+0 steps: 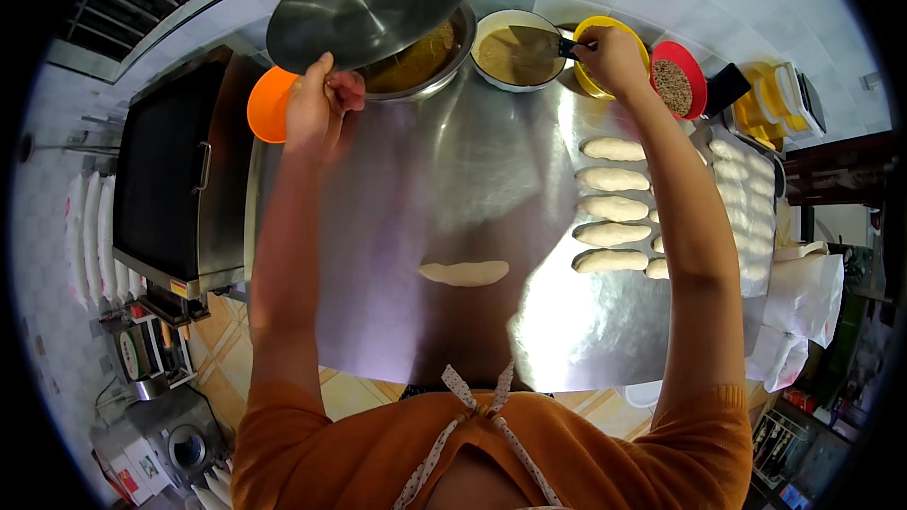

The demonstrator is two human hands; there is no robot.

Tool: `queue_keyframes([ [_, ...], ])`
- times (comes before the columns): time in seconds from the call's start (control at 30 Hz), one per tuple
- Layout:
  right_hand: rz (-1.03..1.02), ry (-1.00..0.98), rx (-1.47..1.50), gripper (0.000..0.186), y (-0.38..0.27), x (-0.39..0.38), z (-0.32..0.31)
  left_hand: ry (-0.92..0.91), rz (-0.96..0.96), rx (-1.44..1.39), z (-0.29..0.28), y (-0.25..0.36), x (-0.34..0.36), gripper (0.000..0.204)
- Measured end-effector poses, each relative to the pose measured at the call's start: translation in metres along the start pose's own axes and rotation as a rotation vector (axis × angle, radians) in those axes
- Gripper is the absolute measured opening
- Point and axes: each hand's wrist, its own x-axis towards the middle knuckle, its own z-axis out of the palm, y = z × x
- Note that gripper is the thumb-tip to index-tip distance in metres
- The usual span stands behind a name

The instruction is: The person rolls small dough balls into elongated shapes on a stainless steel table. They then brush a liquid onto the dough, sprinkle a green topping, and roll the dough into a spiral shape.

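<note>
Nearest the camera, your orange top [359, 449] fills the lower edge. Your left hand [316, 111] grasps the near rim of a round metal lid [368, 9], tilted over a metal bowl [435, 85]. Your right hand [612, 55] is closed on a scraper [537, 41], its blade across a white bowl [515, 88]. One dough strip [465, 273] lies on the metal table [425, 198], between your forearms, well apart from both hands.

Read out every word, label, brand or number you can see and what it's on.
No text is legible.
Small yellow label on the black-and-steel oven: too small to read.
White label on the grey boxy machine: too small and blurred.
Round grey metal dish in the left hand: no lettering visible.
</note>
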Motion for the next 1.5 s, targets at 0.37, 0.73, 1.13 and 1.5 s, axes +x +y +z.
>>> queue_keyframes([
  [0.37,0.222,0.009,0.22,0.022,0.019,-0.015,0.02,-0.117,0.154,-0.134,-0.004,0.046,-0.01,0.043],
  [0.73,0.602,-0.085,0.772,0.022,0.05,-0.038,0.016,-0.002,0.238,-0.006,-0.018,0.057,-0.023,0.041],
  [1.13,0.161,-0.245,0.582,0.021,-0.085,0.074,-0.018,0.079,0.225,-0.015,-0.062,0.058,-0.033,0.044],
  [1.5,-0.553,-0.413,-0.508,0.025,-0.234,0.202,0.087,0.236,0.229,0.081,-0.086,0.045,-0.047,0.043],
])
